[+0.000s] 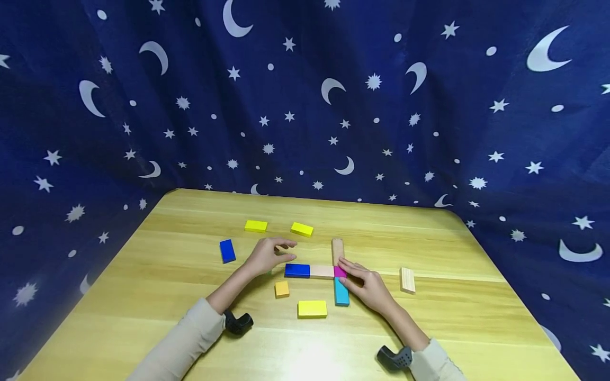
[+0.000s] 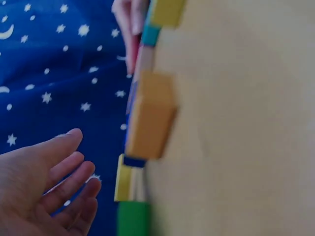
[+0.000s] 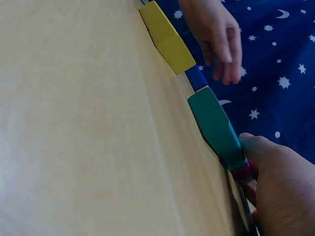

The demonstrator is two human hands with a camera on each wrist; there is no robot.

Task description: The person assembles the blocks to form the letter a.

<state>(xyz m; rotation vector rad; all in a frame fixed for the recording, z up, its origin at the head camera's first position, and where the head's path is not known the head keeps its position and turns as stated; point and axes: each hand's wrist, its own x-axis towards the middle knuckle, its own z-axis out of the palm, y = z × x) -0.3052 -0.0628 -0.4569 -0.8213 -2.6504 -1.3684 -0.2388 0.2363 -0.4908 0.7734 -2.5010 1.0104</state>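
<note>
My left hand (image 1: pixel 265 256) hovers over the table with thumb and fingers apart and nothing between them. Just right of it lies a blue block (image 1: pixel 297 271), end to end with a pale wooden block (image 1: pixel 322 272). That row meets a magenta block (image 1: pixel 340 272), which my right hand (image 1: pixel 369 288) pinches between thumb and fingers. Above the magenta block lies another wooden block (image 1: pixel 337 251); below it, a light-blue block (image 1: pixel 341 292). In the left wrist view, a green block (image 2: pixel 133 219) shows; in the head view my left hand mostly hides it.
Nearer me are an orange block (image 1: pixel 281 289) and a yellow block (image 1: pixel 312 309). Two yellow blocks (image 1: pixel 256 226) lie farther back, a blue block (image 1: pixel 227 251) at left, a wooden block (image 1: pixel 407 280) at right. A starry blue curtain (image 1: pixel 305 95) hangs behind the table.
</note>
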